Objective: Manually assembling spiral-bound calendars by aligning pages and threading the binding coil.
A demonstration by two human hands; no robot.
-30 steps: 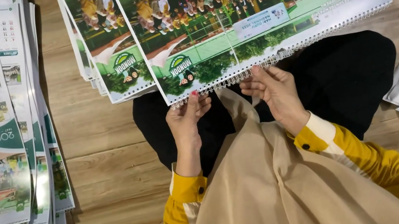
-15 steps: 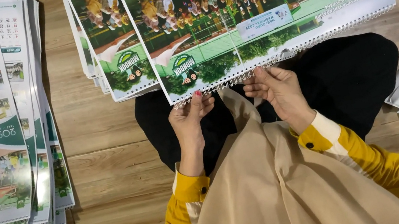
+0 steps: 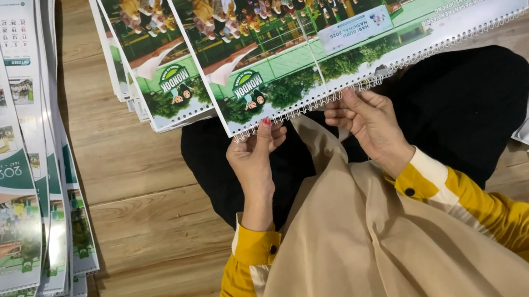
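both hands pinch the calendar's (image 3: 343, 18) wire-bound edge over my lap: left hand (image 3: 254, 161) near its corner, right hand (image 3: 369, 124) mid-edge. i reckon the far end, resting on the stack (image 3: 149, 67), could slide and scatter those sheets.

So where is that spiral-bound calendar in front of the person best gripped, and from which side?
By its wire-bound edge, from the person's side. The calendar lies flat with that edge overhanging the lap, so fingers can slip under it. The left hand and right hand already pinch there.
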